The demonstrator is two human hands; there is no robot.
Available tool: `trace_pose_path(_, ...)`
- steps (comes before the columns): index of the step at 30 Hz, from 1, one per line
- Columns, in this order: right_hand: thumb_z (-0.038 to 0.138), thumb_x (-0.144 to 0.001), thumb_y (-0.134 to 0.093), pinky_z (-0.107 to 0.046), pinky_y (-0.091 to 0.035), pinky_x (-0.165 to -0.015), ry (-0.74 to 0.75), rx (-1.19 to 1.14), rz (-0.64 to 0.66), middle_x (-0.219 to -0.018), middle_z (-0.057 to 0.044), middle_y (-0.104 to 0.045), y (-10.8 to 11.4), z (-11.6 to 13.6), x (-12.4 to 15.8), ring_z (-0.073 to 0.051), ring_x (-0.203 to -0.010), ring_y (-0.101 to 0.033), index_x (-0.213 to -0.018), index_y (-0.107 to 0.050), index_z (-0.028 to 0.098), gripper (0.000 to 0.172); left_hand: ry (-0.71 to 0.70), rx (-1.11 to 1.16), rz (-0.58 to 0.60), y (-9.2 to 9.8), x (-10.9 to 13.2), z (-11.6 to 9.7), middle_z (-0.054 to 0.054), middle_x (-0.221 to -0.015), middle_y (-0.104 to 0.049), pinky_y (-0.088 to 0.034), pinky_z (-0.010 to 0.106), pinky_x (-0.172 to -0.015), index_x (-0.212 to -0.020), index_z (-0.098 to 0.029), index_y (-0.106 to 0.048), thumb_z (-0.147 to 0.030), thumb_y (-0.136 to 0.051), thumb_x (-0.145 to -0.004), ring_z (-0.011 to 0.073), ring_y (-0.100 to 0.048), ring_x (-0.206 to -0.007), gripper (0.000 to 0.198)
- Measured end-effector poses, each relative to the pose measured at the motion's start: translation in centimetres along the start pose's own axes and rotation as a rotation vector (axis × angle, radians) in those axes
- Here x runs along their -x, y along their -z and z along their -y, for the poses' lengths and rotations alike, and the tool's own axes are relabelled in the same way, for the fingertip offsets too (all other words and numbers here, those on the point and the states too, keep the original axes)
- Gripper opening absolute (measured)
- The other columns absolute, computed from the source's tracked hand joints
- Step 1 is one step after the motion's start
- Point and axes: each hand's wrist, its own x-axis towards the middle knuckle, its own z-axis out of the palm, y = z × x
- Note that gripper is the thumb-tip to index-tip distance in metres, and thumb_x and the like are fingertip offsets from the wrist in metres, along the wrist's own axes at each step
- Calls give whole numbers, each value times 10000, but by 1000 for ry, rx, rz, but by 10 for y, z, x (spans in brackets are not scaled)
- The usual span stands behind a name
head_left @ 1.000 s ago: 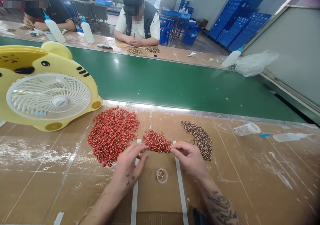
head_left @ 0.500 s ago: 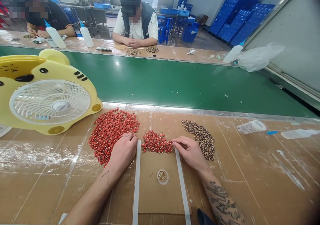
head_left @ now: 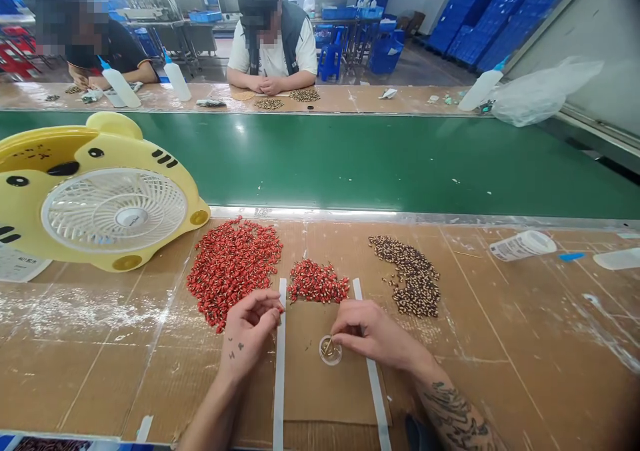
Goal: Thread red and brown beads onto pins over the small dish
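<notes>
**We Are Pinching a Red Piece (head_left: 281, 309) and Holding a Stick (head_left: 329, 343) at the Cup (head_left: 337, 359)**

With our left hand (head_left: 246, 337), we are holding the small red piece between thumb and forefinger, the fingertips narrowing around it. The piece is showing right beside the left strip of white tape (head_left: 279, 384); we cannot tell whether the hand is touching the table (head_left: 475, 391).

With our right hand (head_left: 373, 331), we are gripping the thin stick in a narrow pinch, and its lower end is reaching into the small clear cup. The cup is sitting on a cardboard sheet (head_left: 330, 397), between the two strips of tape.

At the sheet's far edge, a small red heap (head_left: 319, 282) is lying. A bigger red heap (head_left: 235, 267) is spreading to its left, and a curved heap of dark and pale pieces (head_left: 413, 274) is lying to its right, well apart from it.

A yellow fan (head_left: 200, 217) is standing at the far left, while a white bottle (head_left: 523, 245) is lying on its side near a blue cap (head_left: 571, 257). Across the green belt (head_left: 360, 164), two people (head_left: 273, 54) are sitting.
</notes>
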Motion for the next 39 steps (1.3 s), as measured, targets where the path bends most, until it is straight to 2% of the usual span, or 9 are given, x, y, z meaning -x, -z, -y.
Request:
trace_pose_path(2, 283, -895, -663, -236, -434, -599, -8, -11, 0, -697, -7, -660, -1, -1, 0, -131, -645, -580, -796, -740, 190, 156, 83, 164, 55, -10, 10, 10, 17, -695, -691, -463, 202, -447, -846, -144, -740, -190, -684, -740, 100, -585, -477, 129)
trace_pose_path(7, 253, -881, -679, -238, -430, -612, -28, -14, 3, -709, -1, -652, -4, -3, 1, -129, -651, -577, -846, -738, 188, 95, 235, 414, 87, -24, 24, 18, 5, -748, -649, -519, 201, -539, -686, -140, -702, -162, -782, -674, 129, -690, -612, 84)
trace_pose_path(13, 283, -928, -635, -248, -430, -635, 120, 40, 54, -714, -13, -658, -3, -2, 3, -138, -679, -579, -836, -739, 193, 166, 281, 448, 67, -29, 29, 16, 0, -759, -650, -556, 235, -615, -664, -133, -678, -183, -848, -640, 132, -700, -625, 179)
trace_pose_path(18, 276, -974, -557, -263, -355, -579, 288, 295, 48, -658, -15, -576, -5, 4, 6, -144, -635, -503, -774, -711, 178, 271, 326, 506, 97, -33, 31, 19, 2, -698, -662, -519, 216, -573, -673, -145, -687, -172, -862, -629, 111, -646, -576, 183)
trace_pose_path(22, 278, -997, -513, -270, -348, -592, 301, 346, -62, -668, -22, -569, -7, 0, 8, -148, -638, -478, -780, -695, 159, 307, 297, 530, 46, -31, 32, 22, 2, -677, -655, -494, 192, -604, -833, -169, -779, -168, -875, -602, 97, -592, -620, 250)
trace_pose_path(24, 275, -997, -511, -270, -344, -594, 299, 346, -48, -669, -20, -566, -7, -2, 9, -147, -641, -479, -780, -688, 158, 303, 291, 543, 35, -29, 32, 23, 15, -719, -664, -493, 199, -627, -878, -180, -803, -182, -875, -601, 103, -595, -650, 287)
trace_pose_path(27, 269, -995, -509, -270, -325, -576, 303, 348, 8, -660, -12, -549, -5, -1, 9, -142, -629, -473, -756, -671, 157, 310, 285, 563, 86, -28, 31, 22, 28, -789, -661, -487, 218, -618, -770, -177, -813, -183, -870, -598, 110, -608, -649, 181)
trace_pose_path(30, 275, -1000, -497, -277, -314, -580, 297, 393, -19, -668, -15, -545, -5, 0, 8, -146, -632, -464, -752, -661, 158, 319, 270, 550, 129, -29, 30, 21, 36, -817, -664, -477, 218, -610, -678, -154, -793, -155, -864, -592, 100, -600, -629, 111)
trace_pose_path(39, 255, -991, -501, -278, -307, -569, 267, 385, 41, -677, -22, -546, -4, 2, 9, -150, -636, -465, -744, -648, 155, 305, 129, 492, 190, -29, 31, 37, 36, -759, -709, -484, 231, -596, -760, -200, -809, -146, -786, -724, 126, -624, -627, 69)
